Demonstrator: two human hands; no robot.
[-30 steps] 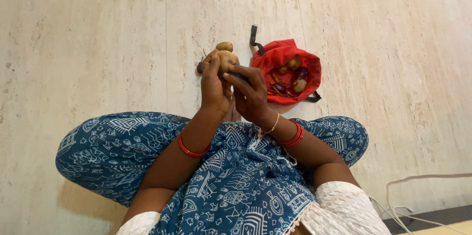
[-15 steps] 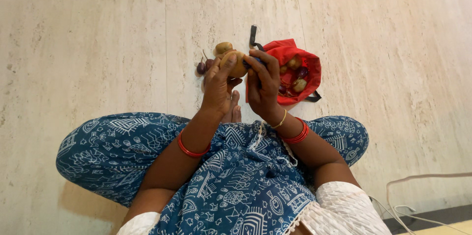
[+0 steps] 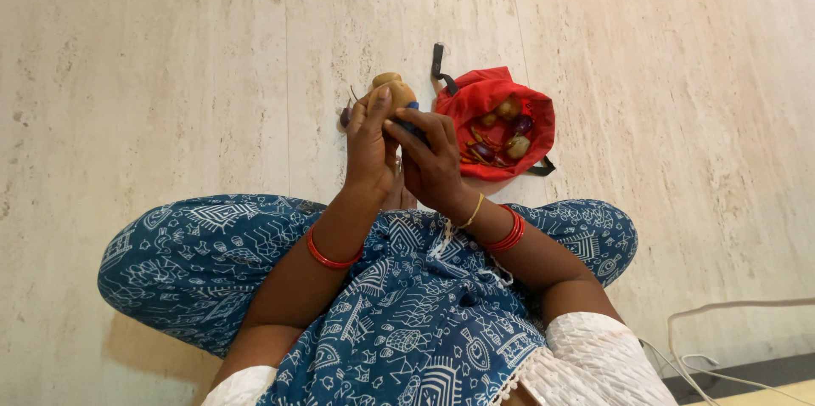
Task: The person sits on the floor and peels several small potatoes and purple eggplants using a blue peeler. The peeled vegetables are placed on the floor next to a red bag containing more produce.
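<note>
Two hands — left hand [image 3: 369, 147] grips one potato [image 3: 399, 93] | right hand [image 3: 431, 164] closed on blue tool [image 3: 411, 126] | one red bag [image 3: 492, 100]

This looks like a room in a home, with the person sitting cross-legged on the floor [image 3: 170, 75], which is laid in large pale, veined stone tiles with thin seams. A red cloth bag [image 3: 492, 121] lies open on the tiles, holding potatoes and small purple vegetables, with a few more vegetables [image 3: 346, 115] loose beside it. A thin white cable [image 3: 722, 321] trails across the floor at the lower right
</note>
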